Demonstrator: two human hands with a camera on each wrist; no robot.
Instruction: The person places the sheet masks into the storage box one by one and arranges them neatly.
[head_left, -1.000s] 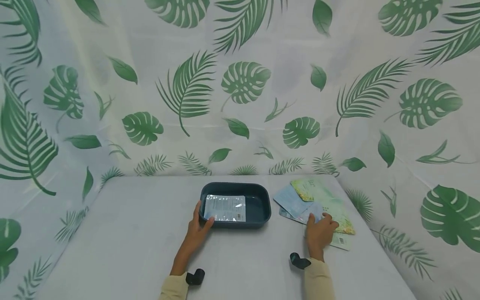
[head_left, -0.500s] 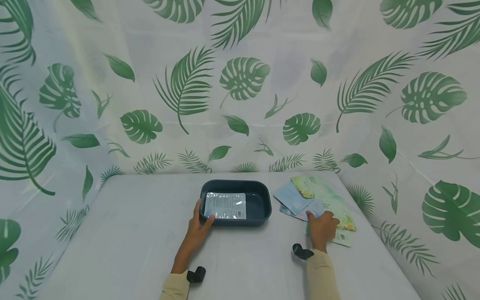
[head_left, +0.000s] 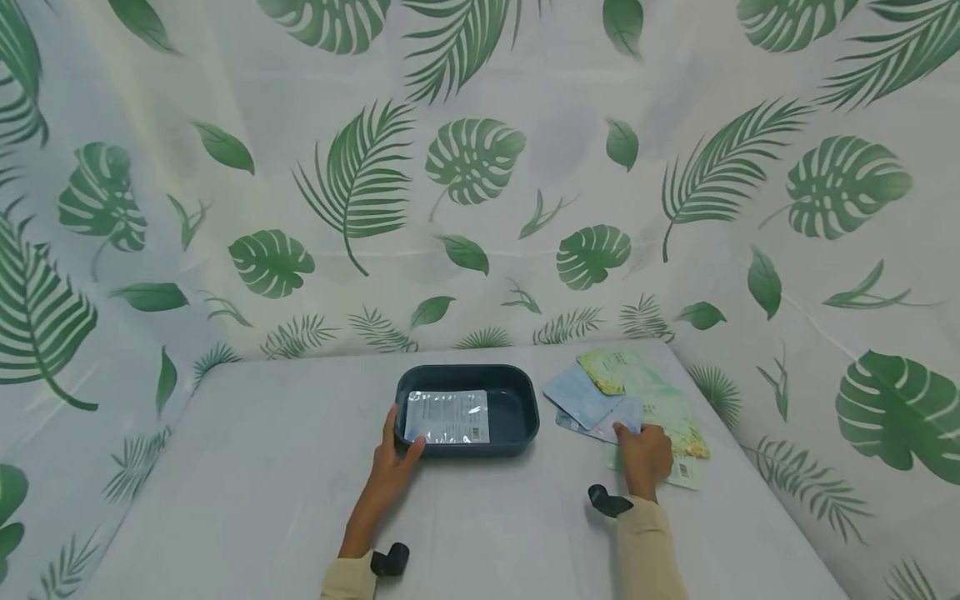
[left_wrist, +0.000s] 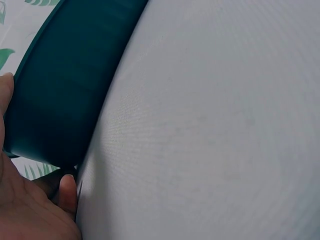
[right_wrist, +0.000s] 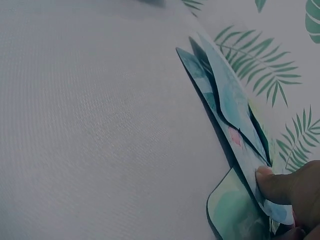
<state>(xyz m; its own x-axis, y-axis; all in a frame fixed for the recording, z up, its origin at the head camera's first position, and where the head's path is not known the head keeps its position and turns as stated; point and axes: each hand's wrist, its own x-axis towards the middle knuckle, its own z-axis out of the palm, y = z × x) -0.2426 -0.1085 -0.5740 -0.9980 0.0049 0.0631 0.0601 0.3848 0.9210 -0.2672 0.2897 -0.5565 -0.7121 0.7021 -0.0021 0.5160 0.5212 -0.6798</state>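
My left hand [head_left: 388, 468] grips the near left corner of a dark blue rectangular tray [head_left: 515, 417]. Its thumb lies over the front rim and its fingers go along the left side. Inside the tray, a silver-backed packet [head_left: 447, 417] with printed text and a barcode lies flat. To the right, my right hand [head_left: 645, 454] pinches a light blue sheet-mask packet [head_left: 630, 412] at the near side of an overlapping pile. In the right wrist view, the thumb [right_wrist: 274, 185] presses on the packet's face; the other fingers are mostly hidden beneath. Another blue packet [head_left: 583, 396] overlaps it.
Green packets with yellow flowers [head_left: 603, 369] lie at the back and right of the pile, and a pale green packet [head_left: 685, 473] sticks out below the right hand. The white table [head_left: 480, 533] meets a leaf-patterned curtain [head_left: 487, 275] behind and at both sides.
My right hand has drawn its fingers in from a looser spread over the pile to a pinch on a blue packet. The left hand stays on the tray. The head view has shifted slightly.
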